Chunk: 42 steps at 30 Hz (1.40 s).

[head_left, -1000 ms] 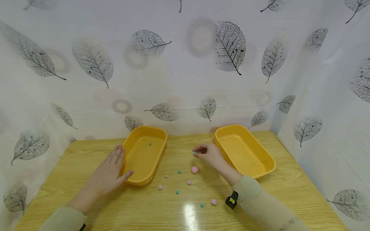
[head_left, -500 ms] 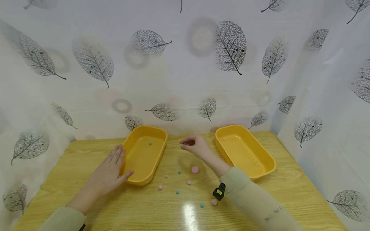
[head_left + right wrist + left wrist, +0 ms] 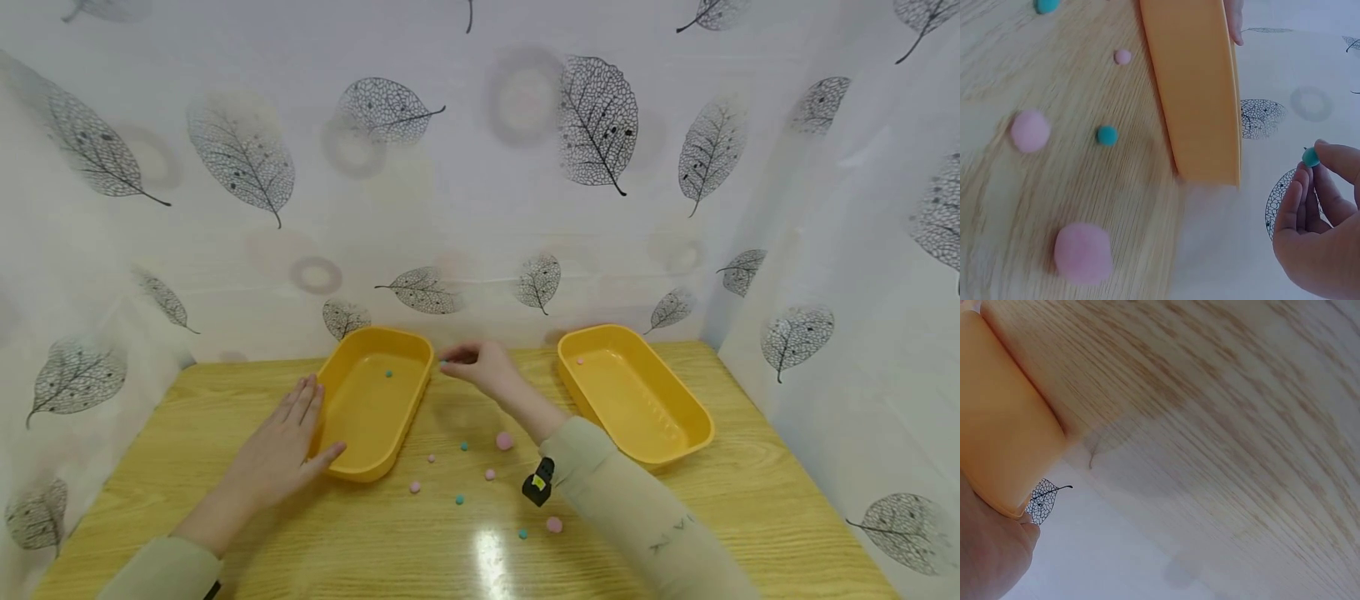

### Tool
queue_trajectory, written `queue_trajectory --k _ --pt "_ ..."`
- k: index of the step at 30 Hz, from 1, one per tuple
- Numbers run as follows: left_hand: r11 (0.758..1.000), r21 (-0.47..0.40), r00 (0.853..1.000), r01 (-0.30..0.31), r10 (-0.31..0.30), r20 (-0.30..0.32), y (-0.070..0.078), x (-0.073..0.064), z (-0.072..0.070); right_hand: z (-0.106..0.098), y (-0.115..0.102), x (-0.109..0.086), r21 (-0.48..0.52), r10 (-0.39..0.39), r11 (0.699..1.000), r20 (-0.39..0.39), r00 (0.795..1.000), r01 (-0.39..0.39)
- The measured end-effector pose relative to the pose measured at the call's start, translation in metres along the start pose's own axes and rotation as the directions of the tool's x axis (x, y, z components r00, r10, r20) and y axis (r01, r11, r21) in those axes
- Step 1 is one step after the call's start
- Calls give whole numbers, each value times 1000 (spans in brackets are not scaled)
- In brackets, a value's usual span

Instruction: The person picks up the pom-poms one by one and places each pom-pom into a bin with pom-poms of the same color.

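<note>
Between thumb and fingertips, my right hand [image 3: 483, 367] pinches a small teal pom-pom [image 3: 1311, 157], just right of the left yellow tray's [image 3: 431, 379] far right corner. My left hand [image 3: 281, 446] lies with straight fingers along that tray's left rim, thumb over the near left corner. One teal pom-pom [image 3: 388, 374] sits inside the left tray. On the table between the trays lie several loose pom-poms, among them a large pink pom-pom [image 3: 504, 441], a smaller pink pom-pom [image 3: 554, 524] and a teal pom-pom [image 3: 522, 534].
A second yellow tray [image 3: 637, 392] stands at the right with a tiny pink pom-pom [image 3: 580, 362] in it. The wooden table [image 3: 360, 542] ends at a white leaf-print curtain [image 3: 480, 208] behind and at both sides.
My right hand has moved left and farther back with the teal pom-pom, from near the right tray to beside the left tray. The left hand and both trays have stayed in place.
</note>
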State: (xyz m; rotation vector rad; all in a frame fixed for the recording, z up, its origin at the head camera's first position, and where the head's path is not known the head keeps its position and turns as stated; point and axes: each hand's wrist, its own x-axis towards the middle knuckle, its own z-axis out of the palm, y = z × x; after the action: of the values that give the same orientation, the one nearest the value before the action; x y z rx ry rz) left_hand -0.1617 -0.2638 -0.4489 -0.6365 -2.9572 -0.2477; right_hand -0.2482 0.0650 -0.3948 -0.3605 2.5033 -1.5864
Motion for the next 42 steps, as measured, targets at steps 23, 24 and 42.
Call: queue_trajectory --k 23,24,42 --pt "1000 -9 1000 12 -12 5 0 -1 0 39 -16 24 95 7 995 84 996 -15" --pt "1000 -10 1000 12 -12 5 0 -1 0 41 -16 25 98 10 995 84 996 -18" --pt "1000 -7 1000 7 -7 3 -1 0 1 58 -1 35 133 18 991 60 998 -25"
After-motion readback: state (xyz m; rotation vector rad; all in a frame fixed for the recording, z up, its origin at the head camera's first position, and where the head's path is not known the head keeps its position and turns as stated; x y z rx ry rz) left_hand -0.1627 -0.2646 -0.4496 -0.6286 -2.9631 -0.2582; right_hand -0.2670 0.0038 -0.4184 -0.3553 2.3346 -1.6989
